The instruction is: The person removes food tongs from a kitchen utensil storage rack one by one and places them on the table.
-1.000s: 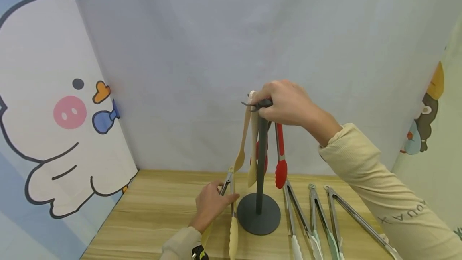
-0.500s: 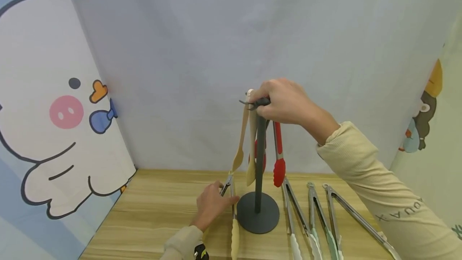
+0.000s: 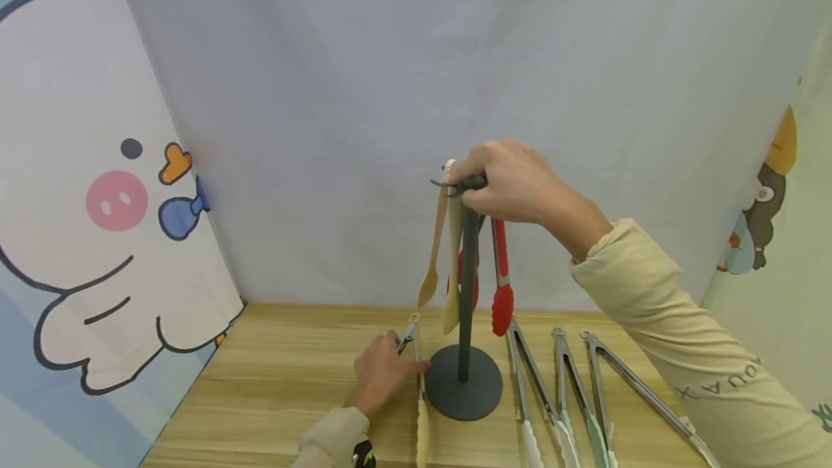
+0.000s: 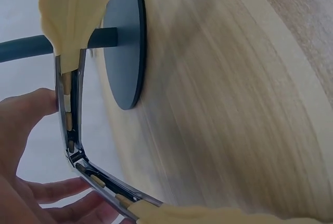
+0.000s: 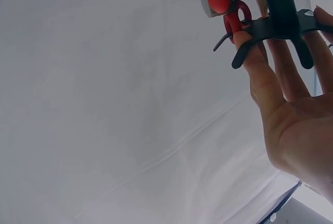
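A dark metal utensil stand (image 3: 466, 295) with a round base rises from the table. My right hand (image 3: 510, 183) grips its hooked top, fingers and thumb about the hooks (image 5: 283, 26). Red tongs (image 3: 501, 295) hang from it, along with beige long-handled pieces (image 3: 453, 266) with broad ends. Just left of the base, my left hand (image 3: 383, 368) holds yellow-tipped tongs (image 4: 78, 16) by their metal arms, thumb on one arm and fingers at the other. These arms stand spread apart in the left wrist view, with the hanging loop (image 3: 414, 318) pointing away from me.
On the table right of the stand lie white-tipped tongs (image 3: 525, 381), green-tipped tongs (image 3: 572, 381) and another pair of metal tongs (image 3: 640, 385), all splayed. A pale cloth backdrop (image 3: 325, 128) hangs behind the wood-grain table (image 3: 273, 367).
My left hand has lowered the yellow-tipped tongs slightly, so their loop now sits apart from the hanging beige piece. My right hand keeps its grip on the stand's top.
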`<state>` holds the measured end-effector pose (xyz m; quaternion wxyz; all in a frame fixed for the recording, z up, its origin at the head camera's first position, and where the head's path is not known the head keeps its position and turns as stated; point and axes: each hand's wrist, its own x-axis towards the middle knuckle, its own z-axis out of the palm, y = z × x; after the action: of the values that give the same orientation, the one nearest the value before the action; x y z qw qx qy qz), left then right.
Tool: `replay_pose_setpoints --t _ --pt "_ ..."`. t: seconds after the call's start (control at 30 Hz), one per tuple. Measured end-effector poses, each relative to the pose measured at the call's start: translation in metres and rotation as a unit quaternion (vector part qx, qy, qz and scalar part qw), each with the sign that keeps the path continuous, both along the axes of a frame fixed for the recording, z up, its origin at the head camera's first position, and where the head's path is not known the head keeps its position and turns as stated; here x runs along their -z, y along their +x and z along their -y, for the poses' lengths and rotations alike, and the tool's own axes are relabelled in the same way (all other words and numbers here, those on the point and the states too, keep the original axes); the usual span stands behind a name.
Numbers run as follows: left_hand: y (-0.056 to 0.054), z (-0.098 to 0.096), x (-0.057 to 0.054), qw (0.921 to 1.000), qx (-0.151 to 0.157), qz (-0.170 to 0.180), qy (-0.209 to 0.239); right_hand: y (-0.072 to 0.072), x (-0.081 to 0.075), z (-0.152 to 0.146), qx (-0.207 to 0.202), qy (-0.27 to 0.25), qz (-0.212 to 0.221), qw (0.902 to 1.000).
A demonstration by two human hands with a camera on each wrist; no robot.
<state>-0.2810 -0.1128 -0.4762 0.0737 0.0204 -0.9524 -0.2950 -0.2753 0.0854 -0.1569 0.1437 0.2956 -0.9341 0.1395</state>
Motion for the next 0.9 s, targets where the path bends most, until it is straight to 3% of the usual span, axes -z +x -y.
replay_pose_setpoints --t 0.4,0.9 --pt "-0.001 -0.004 0.008 0.9984 0.004 0.035 -0.044 0.001 -0.001 -0.002 -0.005 0.005 0.003 1.0000" --pt "0.000 -0.010 0.012 0.9975 -0.019 0.019 -0.066 0.000 -0.004 -0.005 -0.078 -0.006 0.034 0.9964"
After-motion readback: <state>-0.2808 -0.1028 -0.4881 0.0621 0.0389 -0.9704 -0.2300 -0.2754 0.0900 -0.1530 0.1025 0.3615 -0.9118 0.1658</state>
